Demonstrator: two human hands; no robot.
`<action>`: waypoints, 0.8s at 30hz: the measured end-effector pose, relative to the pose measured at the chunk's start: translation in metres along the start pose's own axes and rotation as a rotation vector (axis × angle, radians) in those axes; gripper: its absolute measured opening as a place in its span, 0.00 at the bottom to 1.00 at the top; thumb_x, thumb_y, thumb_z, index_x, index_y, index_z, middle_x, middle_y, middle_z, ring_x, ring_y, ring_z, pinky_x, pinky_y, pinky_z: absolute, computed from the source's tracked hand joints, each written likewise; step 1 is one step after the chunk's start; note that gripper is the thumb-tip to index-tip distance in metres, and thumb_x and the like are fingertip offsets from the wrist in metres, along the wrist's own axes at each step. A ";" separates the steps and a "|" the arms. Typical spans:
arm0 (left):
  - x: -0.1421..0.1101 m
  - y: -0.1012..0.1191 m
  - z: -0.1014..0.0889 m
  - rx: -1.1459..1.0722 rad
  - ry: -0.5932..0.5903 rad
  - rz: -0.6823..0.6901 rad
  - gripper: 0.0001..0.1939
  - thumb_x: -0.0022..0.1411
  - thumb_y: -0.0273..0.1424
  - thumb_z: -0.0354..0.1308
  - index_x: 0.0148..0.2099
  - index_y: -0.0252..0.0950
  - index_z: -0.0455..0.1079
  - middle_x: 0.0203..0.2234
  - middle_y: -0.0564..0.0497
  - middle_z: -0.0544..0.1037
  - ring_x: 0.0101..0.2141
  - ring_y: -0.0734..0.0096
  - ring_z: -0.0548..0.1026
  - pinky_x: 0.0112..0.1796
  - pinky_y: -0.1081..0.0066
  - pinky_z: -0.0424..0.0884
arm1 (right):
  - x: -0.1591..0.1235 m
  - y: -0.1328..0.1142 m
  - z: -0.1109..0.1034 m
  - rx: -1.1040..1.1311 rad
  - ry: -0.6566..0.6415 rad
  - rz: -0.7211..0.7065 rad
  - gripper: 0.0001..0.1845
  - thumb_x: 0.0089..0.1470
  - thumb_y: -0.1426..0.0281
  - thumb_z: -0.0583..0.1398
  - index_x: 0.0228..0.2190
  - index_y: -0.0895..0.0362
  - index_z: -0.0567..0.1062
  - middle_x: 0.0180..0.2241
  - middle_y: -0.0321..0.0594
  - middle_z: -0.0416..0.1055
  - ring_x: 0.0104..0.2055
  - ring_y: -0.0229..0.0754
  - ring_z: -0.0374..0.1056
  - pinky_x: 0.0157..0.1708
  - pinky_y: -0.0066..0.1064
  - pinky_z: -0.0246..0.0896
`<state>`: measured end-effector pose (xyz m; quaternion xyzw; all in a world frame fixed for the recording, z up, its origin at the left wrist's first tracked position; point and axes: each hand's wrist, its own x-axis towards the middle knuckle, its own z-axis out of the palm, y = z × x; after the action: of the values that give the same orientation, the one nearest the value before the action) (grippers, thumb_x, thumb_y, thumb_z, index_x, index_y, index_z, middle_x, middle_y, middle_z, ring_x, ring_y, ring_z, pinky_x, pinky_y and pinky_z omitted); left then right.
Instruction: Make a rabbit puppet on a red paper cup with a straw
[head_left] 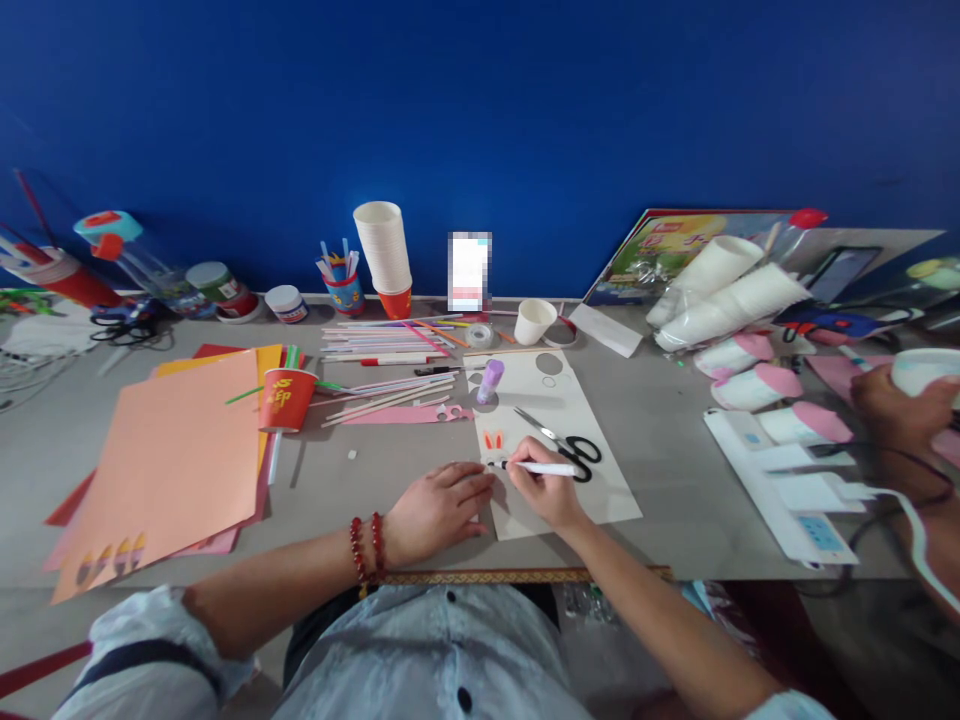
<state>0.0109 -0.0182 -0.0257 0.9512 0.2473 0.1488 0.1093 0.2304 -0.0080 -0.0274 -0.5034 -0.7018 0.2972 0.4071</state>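
My right hand (541, 495) grips a white marker (555, 469), its dark tip down at a small white paper piece with orange-and-white rabbit ears (493, 440). Flat on the table, my left hand (435, 512) has its fingertips at the left edge of that piece, which they partly hide. Under the work lies a white paper sheet (600, 495) with a round hole cut in it. Black-handled scissors (581, 455) rest on the sheet just beyond my right hand. A purple glue stick (490, 380) stands near the sheet's left edge.
Coloured paper sheets (187, 440) and a red paper cup (287, 400) are on the left. Paper strips and sticks (382, 340) lie behind my hands, near stacked white cups (382, 245). To the right are a power strip (772, 490) and another person's hand (885, 405) with a white cup.
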 end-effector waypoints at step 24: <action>0.000 -0.001 0.001 0.021 -0.023 0.003 0.22 0.70 0.42 0.51 0.56 0.32 0.69 0.57 0.43 0.72 0.58 0.56 0.67 0.57 0.58 0.69 | 0.000 0.000 0.000 -0.001 -0.012 -0.022 0.09 0.55 0.73 0.56 0.23 0.54 0.65 0.18 0.29 0.59 0.19 0.34 0.54 0.19 0.27 0.48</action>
<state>0.0109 -0.0175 -0.0266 0.9543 0.2462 0.1355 0.1021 0.2303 -0.0083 -0.0280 -0.4940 -0.7099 0.2953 0.4060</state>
